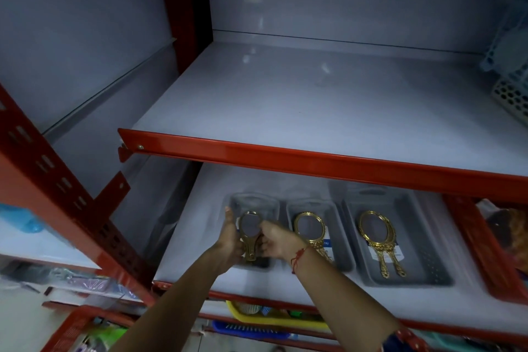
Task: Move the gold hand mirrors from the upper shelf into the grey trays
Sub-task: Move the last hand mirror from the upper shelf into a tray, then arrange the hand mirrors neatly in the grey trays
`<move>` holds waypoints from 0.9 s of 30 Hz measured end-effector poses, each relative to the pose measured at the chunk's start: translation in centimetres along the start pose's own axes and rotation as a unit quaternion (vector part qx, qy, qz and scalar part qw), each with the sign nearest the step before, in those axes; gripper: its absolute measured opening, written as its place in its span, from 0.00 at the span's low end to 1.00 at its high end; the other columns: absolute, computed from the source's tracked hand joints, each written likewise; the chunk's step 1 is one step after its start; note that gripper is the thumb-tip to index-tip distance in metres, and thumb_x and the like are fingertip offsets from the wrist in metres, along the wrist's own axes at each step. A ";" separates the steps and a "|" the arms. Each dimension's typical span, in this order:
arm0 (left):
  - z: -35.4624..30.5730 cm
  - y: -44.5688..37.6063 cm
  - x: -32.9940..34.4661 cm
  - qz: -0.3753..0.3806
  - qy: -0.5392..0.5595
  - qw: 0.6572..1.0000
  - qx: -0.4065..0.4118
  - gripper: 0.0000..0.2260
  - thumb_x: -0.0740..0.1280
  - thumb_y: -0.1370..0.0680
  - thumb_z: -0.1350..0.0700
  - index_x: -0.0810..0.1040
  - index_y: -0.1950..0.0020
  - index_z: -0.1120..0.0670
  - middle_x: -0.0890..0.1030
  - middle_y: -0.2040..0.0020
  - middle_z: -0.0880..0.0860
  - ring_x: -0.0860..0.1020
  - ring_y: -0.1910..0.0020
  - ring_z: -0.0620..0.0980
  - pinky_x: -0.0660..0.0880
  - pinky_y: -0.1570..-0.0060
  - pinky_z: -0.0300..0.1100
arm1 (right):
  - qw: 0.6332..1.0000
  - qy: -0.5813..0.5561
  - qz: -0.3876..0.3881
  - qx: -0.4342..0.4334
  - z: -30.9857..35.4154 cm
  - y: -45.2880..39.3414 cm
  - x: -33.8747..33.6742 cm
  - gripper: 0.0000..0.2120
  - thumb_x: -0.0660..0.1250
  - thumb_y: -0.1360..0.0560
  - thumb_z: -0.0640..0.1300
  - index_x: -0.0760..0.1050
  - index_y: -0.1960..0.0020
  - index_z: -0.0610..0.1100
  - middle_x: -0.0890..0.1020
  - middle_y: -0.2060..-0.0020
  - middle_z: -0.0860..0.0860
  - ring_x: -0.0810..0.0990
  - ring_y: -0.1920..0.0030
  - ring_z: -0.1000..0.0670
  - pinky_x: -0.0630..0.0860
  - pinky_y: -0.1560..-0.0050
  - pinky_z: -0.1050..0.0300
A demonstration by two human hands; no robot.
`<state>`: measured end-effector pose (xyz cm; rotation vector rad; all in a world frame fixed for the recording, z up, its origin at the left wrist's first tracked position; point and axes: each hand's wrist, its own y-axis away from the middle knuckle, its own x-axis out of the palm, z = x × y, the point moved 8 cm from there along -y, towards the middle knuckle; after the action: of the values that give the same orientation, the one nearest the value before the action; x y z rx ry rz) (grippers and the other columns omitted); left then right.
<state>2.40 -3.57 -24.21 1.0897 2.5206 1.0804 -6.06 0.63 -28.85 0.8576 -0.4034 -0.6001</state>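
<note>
Three grey trays stand side by side on the lower shelf: a left tray (268, 203), a middle tray (340, 251) and a right tray (423, 243). Over the left tray a gold hand mirror (251, 233) is held between both hands. My left hand (230, 237) grips its left rim and handle. My right hand (275, 240) pinches its right rim. A gold mirror (310, 230) lies in the middle tray. Two overlapping gold mirrors (377, 234) lie in the right tray. The upper shelf (314, 100) shows a bare white surface, with no mirrors on it.
A red shelf lip (314, 158) runs just above the trays. A red basket (485, 248) sits right of the trays. Pale perforated baskets (511, 86) stand at the upper shelf's right end. A red slotted upright (71, 200) rises at left. Yellow and blue baskets (257, 320) sit below.
</note>
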 end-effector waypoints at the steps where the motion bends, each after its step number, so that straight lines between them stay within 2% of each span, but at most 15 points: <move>1: 0.0 0.0 0.0 0.002 -0.016 1.000 -0.005 0.45 0.34 0.23 0.34 0.79 0.73 0.61 0.73 0.84 0.58 0.67 0.88 0.44 0.63 0.84 0.27 | 1.000 -0.001 0.002 0.009 -0.2 0.0 0.1 0.12 0.53 0.20 0.43 0.69 0.60 0.42 0.73 0.68 0.46 0.73 0.69 0.49 0.71 0.71 0.60; 2: 0.3 -0.5 -0.1 0.004 -0.022 1.000 -0.019 0.47 0.35 0.23 0.33 0.83 0.62 0.66 0.79 0.76 0.66 0.70 0.85 0.45 0.67 0.82 0.29 | 1.000 0.001 0.002 0.011 -0.4 0.0 0.2 0.12 0.53 0.20 0.43 0.68 0.60 0.43 0.73 0.69 0.47 0.72 0.70 0.50 0.69 0.71 0.61; 4: 0.5 -0.8 -0.1 0.014 -0.015 0.999 -0.050 0.48 0.36 0.24 0.31 0.74 0.35 0.68 0.81 0.54 0.72 0.80 0.66 0.53 0.77 0.65 0.39 | 1.000 0.004 -0.005 0.022 -0.8 -0.3 0.2 0.11 0.53 0.19 0.45 0.69 0.57 0.43 0.73 0.67 0.46 0.73 0.68 0.49 0.71 0.67 0.59; 6: 0.6 -1.1 -0.4 0.010 -0.028 0.997 -0.068 0.47 0.37 0.25 0.29 0.70 0.30 0.65 0.79 0.44 0.67 0.79 0.46 0.61 0.76 0.46 0.49 | 0.999 0.014 -0.005 0.032 -1.3 -0.3 0.4 0.12 0.53 0.19 0.47 0.72 0.48 0.40 0.79 0.61 0.43 0.78 0.60 0.43 0.76 0.51 0.53; 7: 0.4 -1.0 -0.5 0.008 -0.038 0.997 -0.072 0.46 0.37 0.25 0.30 0.69 0.30 0.65 0.79 0.42 0.67 0.78 0.42 0.62 0.75 0.42 0.50 | 0.999 0.023 -0.014 0.034 -1.5 -0.2 0.3 0.16 0.53 0.19 0.47 0.73 0.41 0.39 0.82 0.52 0.40 0.80 0.51 0.39 0.75 0.42 0.51; 8: 0.6 -1.3 -0.7 0.005 -0.048 0.996 -0.075 0.45 0.37 0.24 0.31 0.69 0.29 0.65 0.80 0.44 0.66 0.80 0.42 0.60 0.77 0.43 0.48 | 0.998 0.041 -0.026 0.035 -1.8 -0.2 0.1 0.20 0.53 0.19 0.48 0.71 0.34 0.38 0.80 0.42 0.37 0.78 0.40 0.37 0.71 0.33 0.49; 9: 0.4 -1.0 -0.6 0.003 -0.063 0.995 -0.075 0.44 0.37 0.24 0.31 0.68 0.29 0.65 0.83 0.52 0.65 0.84 0.52 0.56 0.81 0.51 0.42 | 0.997 0.055 -0.032 0.036 -2.0 -0.3 -0.1 0.22 0.53 0.19 0.49 0.68 0.30 0.37 0.75 0.34 0.36 0.73 0.33 0.38 0.66 0.29 0.49; 11: 0.3 -0.4 -0.4 0.009 -0.068 0.994 -0.081 0.44 0.37 0.24 0.31 0.65 0.27 0.65 0.83 0.69 0.62 0.77 0.80 0.49 0.72 0.80 0.31 | 0.996 0.075 -0.029 0.041 -2.3 -0.1 0.0 0.25 0.53 0.19 0.51 0.64 0.28 0.37 0.70 0.29 0.37 0.68 0.28 0.40 0.64 0.28 0.50; 12: 0.4 -0.7 -0.5 0.005 -0.069 0.994 -0.079 0.44 0.37 0.24 0.31 0.64 0.27 0.64 0.84 0.61 0.66 0.71 0.82 0.49 0.66 0.84 0.28 | 0.995 0.084 -0.030 0.046 -2.3 0.0 0.0 0.26 0.54 0.19 0.51 0.63 0.28 0.36 0.69 0.29 0.37 0.68 0.28 0.40 0.65 0.28 0.50; 14: 0.5 -0.8 -0.3 0.016 -0.069 0.994 -0.084 0.44 0.37 0.24 0.31 0.64 0.26 0.63 0.71 0.33 0.69 0.72 0.75 0.50 0.68 0.81 0.30 | 0.991 0.114 -0.030 0.058 -2.6 0.1 0.2 0.30 0.55 0.20 0.54 0.61 0.26 0.34 0.68 0.29 0.37 0.68 0.28 0.39 0.66 0.30 0.50; 15: 0.5 -0.8 -0.3 0.019 -0.068 0.994 -0.088 0.43 0.36 0.23 0.32 0.64 0.26 0.63 0.67 0.29 0.68 0.77 0.69 0.52 0.71 0.75 0.33 | 0.989 0.129 -0.025 0.064 -2.5 0.3 0.3 0.32 0.55 0.20 0.55 0.60 0.26 0.33 0.68 0.28 0.36 0.68 0.29 0.39 0.66 0.30 0.50; 18: 1.1 -1.6 -0.8 0.008 -0.088 0.991 -0.100 0.42 0.36 0.23 0.32 0.68 0.27 0.61 0.74 0.35 0.65 0.78 0.53 0.57 0.72 0.63 0.41 | 0.988 0.133 -0.028 0.072 -2.4 0.8 0.4 0.33 0.54 0.20 0.55 0.58 0.26 0.30 0.66 0.28 0.35 0.67 0.28 0.38 0.65 0.30 0.49; 21: 1.4 -1.8 -1.3 -0.003 -0.090 0.991 -0.100 0.41 0.37 0.23 0.32 0.68 0.28 0.60 0.73 0.33 0.66 0.77 0.54 0.58 0.72 0.63 0.42 | 0.990 0.126 -0.033 0.061 -2.1 0.9 0.3 0.32 0.55 0.20 0.54 0.57 0.25 0.32 0.66 0.28 0.35 0.68 0.29 0.37 0.66 0.30 0.48; 25: 2.0 -2.2 -1.7 0.001 -0.095 0.992 -0.088 0.40 0.37 0.23 0.32 0.67 0.27 0.59 0.73 0.33 0.66 0.76 0.42 0.61 0.72 0.45 0.48 | 0.991 0.120 -0.037 0.047 -2.4 0.9 0.3 0.29 0.54 0.19 0.52 0.57 0.25 0.36 0.70 0.31 0.34 0.72 0.32 0.37 0.69 0.32 0.47; 27: 2.1 -2.5 -2.1 -0.007 -0.092 0.992 -0.083 0.41 0.37 0.23 0.32 0.69 0.28 0.59 0.75 0.35 0.66 0.76 0.46 0.59 0.72 0.46 0.48 | 0.991 0.118 -0.031 0.046 -2.5 1.0 0.6 0.29 0.54 0.19 0.52 0.57 0.25 0.36 0.70 0.31 0.34 0.73 0.33 0.37 0.68 0.32 0.46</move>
<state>3.37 -5.02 -27.61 1.0702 2.2492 1.1078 -3.92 2.22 -29.43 1.0194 -0.1907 -0.5323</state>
